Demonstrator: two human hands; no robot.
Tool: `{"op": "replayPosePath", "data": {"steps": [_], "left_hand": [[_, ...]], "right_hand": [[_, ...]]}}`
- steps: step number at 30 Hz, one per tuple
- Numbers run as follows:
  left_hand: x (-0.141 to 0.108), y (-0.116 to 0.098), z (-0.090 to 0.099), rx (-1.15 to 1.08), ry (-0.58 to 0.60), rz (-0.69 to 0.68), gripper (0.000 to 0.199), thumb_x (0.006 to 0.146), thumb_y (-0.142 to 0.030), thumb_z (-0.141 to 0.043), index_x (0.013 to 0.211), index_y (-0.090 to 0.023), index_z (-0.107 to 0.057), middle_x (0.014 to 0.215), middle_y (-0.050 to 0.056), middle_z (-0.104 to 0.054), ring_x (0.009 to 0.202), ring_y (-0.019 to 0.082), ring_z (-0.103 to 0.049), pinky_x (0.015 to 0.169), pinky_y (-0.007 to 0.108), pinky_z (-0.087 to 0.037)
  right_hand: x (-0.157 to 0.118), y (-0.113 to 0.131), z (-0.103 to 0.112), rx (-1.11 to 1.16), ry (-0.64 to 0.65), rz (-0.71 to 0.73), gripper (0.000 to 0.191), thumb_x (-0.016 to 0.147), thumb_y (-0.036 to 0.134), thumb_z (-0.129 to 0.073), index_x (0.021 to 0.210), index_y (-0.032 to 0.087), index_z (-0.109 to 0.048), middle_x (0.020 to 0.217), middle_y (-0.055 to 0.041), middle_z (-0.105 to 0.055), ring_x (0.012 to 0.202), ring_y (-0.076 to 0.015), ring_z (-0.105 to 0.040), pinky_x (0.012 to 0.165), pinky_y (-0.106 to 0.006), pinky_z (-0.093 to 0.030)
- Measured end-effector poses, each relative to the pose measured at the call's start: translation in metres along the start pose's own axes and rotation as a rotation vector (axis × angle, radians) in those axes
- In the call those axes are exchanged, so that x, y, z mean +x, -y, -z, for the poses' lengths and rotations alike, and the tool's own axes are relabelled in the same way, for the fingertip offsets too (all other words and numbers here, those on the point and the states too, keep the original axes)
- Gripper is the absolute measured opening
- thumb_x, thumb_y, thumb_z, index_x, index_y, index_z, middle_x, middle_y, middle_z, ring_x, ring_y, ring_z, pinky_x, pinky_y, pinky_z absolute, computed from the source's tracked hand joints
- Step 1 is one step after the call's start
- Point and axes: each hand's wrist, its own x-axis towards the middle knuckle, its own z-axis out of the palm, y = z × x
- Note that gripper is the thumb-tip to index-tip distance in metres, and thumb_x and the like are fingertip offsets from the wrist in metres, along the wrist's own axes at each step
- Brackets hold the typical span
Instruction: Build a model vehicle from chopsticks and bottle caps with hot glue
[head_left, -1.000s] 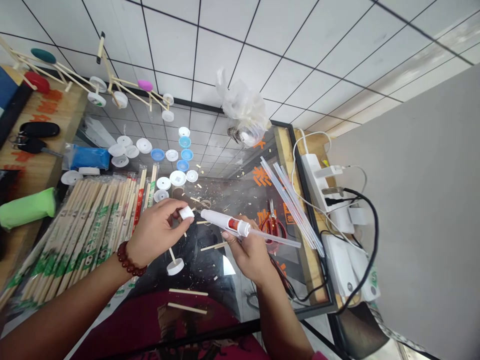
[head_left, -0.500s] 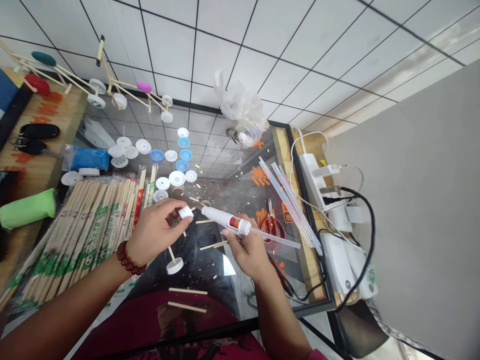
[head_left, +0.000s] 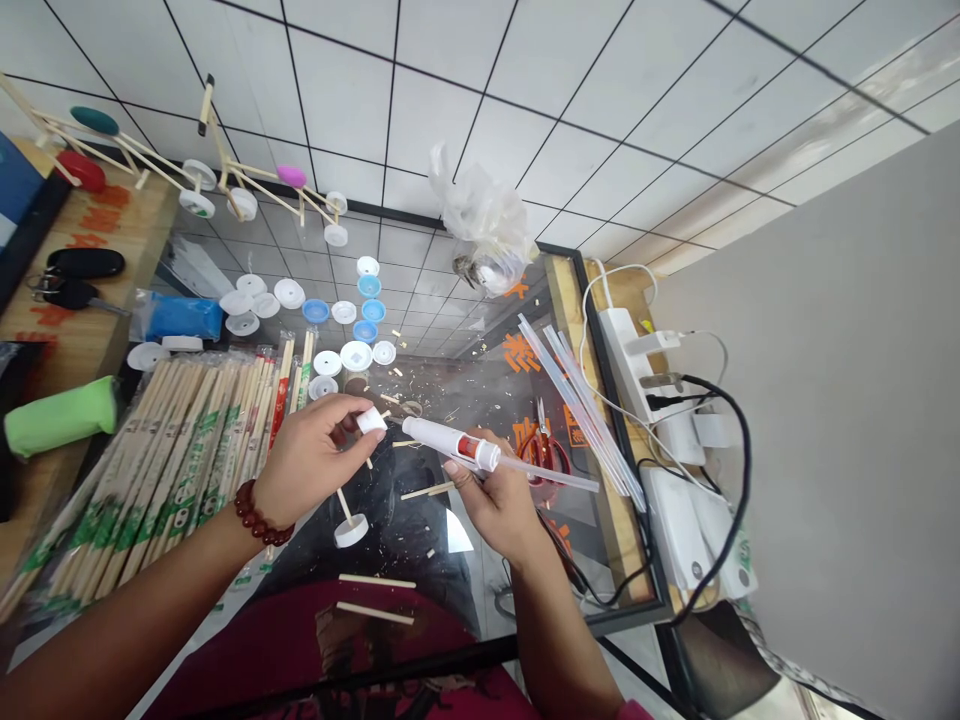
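Between the thumb and fingers of my left hand [head_left: 311,455] is a white bottle cap [head_left: 370,421], with a bit of wooden stick showing at its far side. My right hand [head_left: 499,500] is wrapped round a white glue gun [head_left: 442,440], a clear glue stick [head_left: 551,474] poking out of its back end. The gun's nozzle points left at the cap, a small gap away. Below my left hand, a white cap with a stick standing in it [head_left: 351,530] rests on the glass table. Cut stick pieces [head_left: 375,581] lie near the table's front edge.
Wrapped chopsticks [head_left: 172,450] cover the left side, with loose white and blue caps [head_left: 364,330] behind. Stick-built models [head_left: 262,180] stand at the back left. Red-handled scissors [head_left: 546,450], spare glue sticks [head_left: 592,410] and a power strip [head_left: 628,360] with cables are right.
The nozzle has drawn very slightly away from the cap. Both hands keep their hold and have hardly moved; the view has shifted a little.
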Motion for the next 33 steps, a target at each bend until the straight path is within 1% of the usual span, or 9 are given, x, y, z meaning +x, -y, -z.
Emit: {"op": "replayPosePath", "data": {"steps": [6, 9, 13, 16, 19, 24, 27, 29, 33], "left_hand": [[-0.001, 0.002, 0.0, 0.004, 0.005, -0.018, 0.024, 0.085, -0.039, -0.071, 0.102, -0.022, -0.073, 0.087, 0.001, -0.074, 0.068, 0.015, -0.066, 0.065, 0.028, -0.058], [-0.001, 0.002, 0.0, 0.005, 0.006, -0.027, 0.024, 0.085, -0.038, -0.071, 0.102, -0.021, -0.073, 0.086, 0.001, -0.074, 0.069, 0.015, -0.067, 0.066, 0.028, -0.058], [-0.001, 0.002, 0.0, -0.003, 0.001, -0.02, 0.023, 0.084, -0.038, -0.073, 0.101, -0.022, -0.073, 0.085, 0.001, -0.074, 0.069, 0.015, -0.067, 0.066, 0.027, -0.058], [-0.001, 0.002, 0.0, -0.013, -0.011, -0.009, 0.023, 0.084, -0.038, -0.073, 0.101, -0.022, -0.073, 0.082, 0.0, -0.073, 0.067, 0.014, -0.067, 0.066, 0.027, -0.058], [-0.001, 0.002, 0.0, -0.019, -0.006, -0.013, 0.023, 0.084, -0.037, -0.073, 0.1, -0.022, -0.074, 0.082, 0.0, -0.073, 0.067, 0.014, -0.067, 0.065, 0.027, -0.058], [-0.001, 0.002, 0.0, -0.028, -0.005, -0.031, 0.022, 0.083, -0.036, -0.074, 0.1, -0.022, -0.074, 0.085, 0.0, -0.074, 0.069, 0.015, -0.068, 0.067, 0.027, -0.059], [-0.001, 0.004, -0.001, -0.032, -0.013, -0.018, 0.023, 0.083, -0.036, -0.074, 0.101, -0.022, -0.074, 0.084, 0.0, -0.074, 0.068, 0.014, -0.068, 0.066, 0.027, -0.059], [-0.001, 0.005, -0.001, -0.029, -0.014, -0.007, 0.024, 0.083, -0.037, -0.074, 0.101, -0.022, -0.074, 0.082, -0.001, -0.073, 0.066, 0.014, -0.068, 0.066, 0.027, -0.058], [0.0, 0.005, -0.001, -0.039, -0.02, 0.01, 0.025, 0.083, -0.039, -0.074, 0.101, -0.022, -0.074, 0.082, 0.0, -0.073, 0.064, 0.014, -0.067, 0.064, 0.028, -0.058]], "right_hand": [[-0.002, 0.0, -0.002, 0.049, -0.02, 0.016, 0.017, 0.103, 0.035, -0.051, 0.108, 0.023, -0.062, 0.101, -0.0068, -0.073, 0.092, -0.0249, -0.068, 0.081, -0.039, -0.047], [-0.003, -0.003, -0.005, 0.082, -0.021, 0.005, 0.018, 0.103, 0.035, -0.052, 0.109, 0.022, -0.063, 0.103, -0.0068, -0.073, 0.093, -0.0248, -0.068, 0.083, -0.039, -0.048], [-0.002, -0.005, -0.005, 0.068, -0.037, -0.019, 0.02, 0.103, 0.036, -0.053, 0.112, 0.022, -0.065, 0.105, -0.0075, -0.073, 0.096, -0.0255, -0.068, 0.085, -0.04, -0.048], [-0.002, -0.004, -0.003, 0.052, -0.02, -0.029, 0.02, 0.102, 0.036, -0.054, 0.109, 0.022, -0.065, 0.102, -0.0072, -0.074, 0.092, -0.0255, -0.067, 0.082, -0.039, -0.048], [-0.002, -0.003, -0.003, 0.087, -0.004, -0.021, 0.019, 0.102, 0.036, -0.054, 0.107, 0.021, -0.065, 0.099, -0.0068, -0.073, 0.09, -0.0247, -0.067, 0.081, -0.039, -0.049], [-0.003, -0.004, -0.006, 0.085, -0.037, -0.024, 0.019, 0.102, 0.036, -0.054, 0.11, 0.023, -0.066, 0.104, -0.007, -0.073, 0.097, -0.0256, -0.068, 0.083, -0.038, -0.049], [-0.003, -0.005, -0.005, 0.059, -0.039, -0.027, 0.019, 0.101, 0.036, -0.055, 0.109, 0.023, -0.067, 0.102, -0.0069, -0.073, 0.093, -0.0252, -0.067, 0.082, -0.038, -0.049], [-0.002, -0.008, -0.004, 0.071, -0.06, -0.046, 0.019, 0.1, 0.037, -0.057, 0.109, 0.023, -0.066, 0.099, -0.0067, -0.072, 0.091, -0.0249, -0.067, 0.081, -0.037, -0.05], [0.003, -0.021, -0.004, 0.132, -0.149, -0.125, 0.021, 0.099, 0.039, -0.058, 0.109, 0.022, -0.066, 0.097, -0.0065, -0.07, 0.091, -0.0244, -0.066, 0.079, -0.036, -0.05]]}}
